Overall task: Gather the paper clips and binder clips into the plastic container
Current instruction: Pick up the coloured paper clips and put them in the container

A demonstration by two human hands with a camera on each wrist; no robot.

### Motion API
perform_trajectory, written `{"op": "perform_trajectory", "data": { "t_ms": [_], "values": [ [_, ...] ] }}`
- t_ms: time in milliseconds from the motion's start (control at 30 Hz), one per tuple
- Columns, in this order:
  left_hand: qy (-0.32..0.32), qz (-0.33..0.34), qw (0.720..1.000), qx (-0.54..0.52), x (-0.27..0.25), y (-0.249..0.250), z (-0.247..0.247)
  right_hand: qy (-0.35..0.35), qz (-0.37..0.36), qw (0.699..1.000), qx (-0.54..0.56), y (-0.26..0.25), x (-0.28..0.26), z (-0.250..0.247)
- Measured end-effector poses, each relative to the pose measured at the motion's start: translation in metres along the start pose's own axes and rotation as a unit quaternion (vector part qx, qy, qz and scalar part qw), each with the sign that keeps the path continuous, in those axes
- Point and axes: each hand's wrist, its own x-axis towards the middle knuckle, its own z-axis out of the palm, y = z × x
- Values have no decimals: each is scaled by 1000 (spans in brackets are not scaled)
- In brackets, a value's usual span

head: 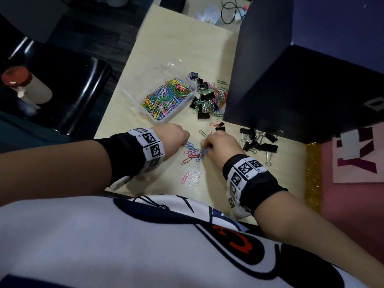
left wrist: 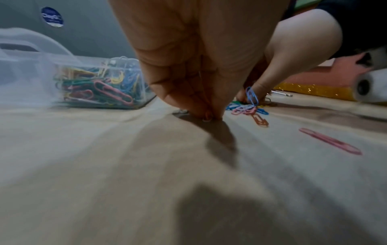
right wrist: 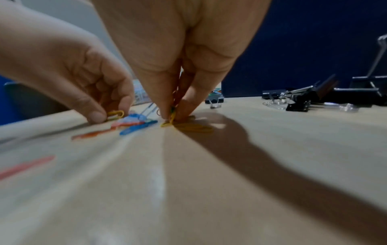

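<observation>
Both hands work the loose paper clips (head: pixel 192 152) at centre frame, fingertips down to lift flat wire off the tabletop (head: pixel 166 48). The left hand (head: pixel 176 135) pinches a yellow clip (right wrist: pixel 115 114); the right hand (head: pixel 220 144) pinches several clips. The plastic container (head: pixel 166 96) sits just above, presumably for short drops.

Dim, soft indoor light over my desk.
My hands cast long shadows toward my wrists; wrist views blur and stretch at their edges.

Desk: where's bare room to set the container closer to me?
Bare desk lies between the left hand, the lone pink clip and the near edge. Crowded: right of the container and beside the right hand, binder clips.
</observation>
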Motion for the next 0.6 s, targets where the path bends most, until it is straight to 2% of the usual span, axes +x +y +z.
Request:
{"op": "perform_trajectory", "data": {
  "t_ms": [100, 200, 300, 433, 533, 600],
  "values": [
    [32, -14, 998, -46, -1, -3, -1, 34, 50, 995, 73, -6, 7, -10],
    [97, -23, 991, -95, -7, -7, -11, 84, 87, 980, 158, -19, 17, -20],
    [179, -39, 973, -138, -15, -19, -28, 131, 84, 968, 198, -38, 31, -35],
    [261, -103, 937, -207, -22, -42, -44, 177, 73, 946, 260, -66, 53, -40],
    [295, -138, 914, -241, -23, -57, -49, 225, 55, 897, 377, -86, 59, -38],
    [300, -144, 911, -245, -21, -62, -52, 202, 48, 891, 404, -89, 61, -40]
  ]
}}
